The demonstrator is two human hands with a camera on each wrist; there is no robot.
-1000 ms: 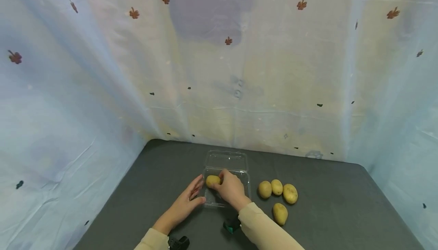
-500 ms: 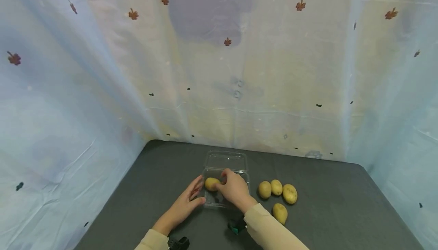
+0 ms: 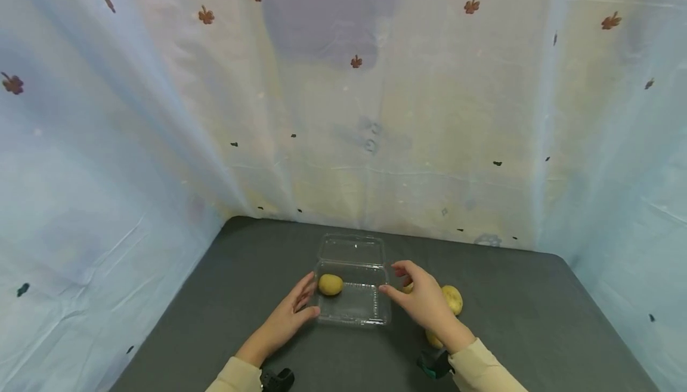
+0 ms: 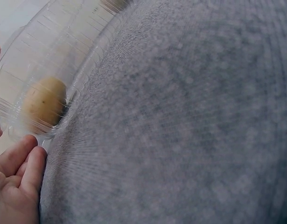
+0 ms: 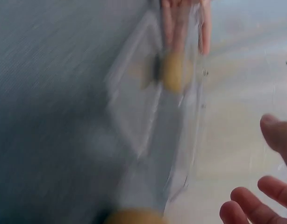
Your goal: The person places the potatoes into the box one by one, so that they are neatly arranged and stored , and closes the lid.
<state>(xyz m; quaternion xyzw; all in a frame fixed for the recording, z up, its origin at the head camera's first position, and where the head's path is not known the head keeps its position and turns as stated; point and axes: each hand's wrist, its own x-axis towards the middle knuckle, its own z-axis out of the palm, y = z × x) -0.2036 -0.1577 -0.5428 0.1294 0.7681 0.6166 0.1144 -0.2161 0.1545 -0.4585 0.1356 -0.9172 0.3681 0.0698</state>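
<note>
One potato [image 3: 330,284] lies at the left inside a clear plastic clamshell container [image 3: 354,322], whose lid is folded back. Beside the container's left wall is my left hand [image 3: 287,319], thumb and fingers spread at its edge; the left wrist view shows the fingertips [image 4: 29,140] right by the wall near the potato [image 4: 45,102]. To the right of the container, my right hand [image 3: 424,301] is held with thumb and fingers apart and nothing between them. It covers part of the loose potatoes; one [image 3: 452,300] shows past the fingers.
Another loose potato [image 3: 433,339] is partly hidden under the right wrist. A dark grey cloth covers the table [image 3: 515,320]. Patterned curtains [image 3: 418,111] hang behind it and at both sides. Each wrist wears a dark strap device.
My right hand has let go of the potato in the container and moved right, out over the loose potatoes. The left hand has stayed by the container.
</note>
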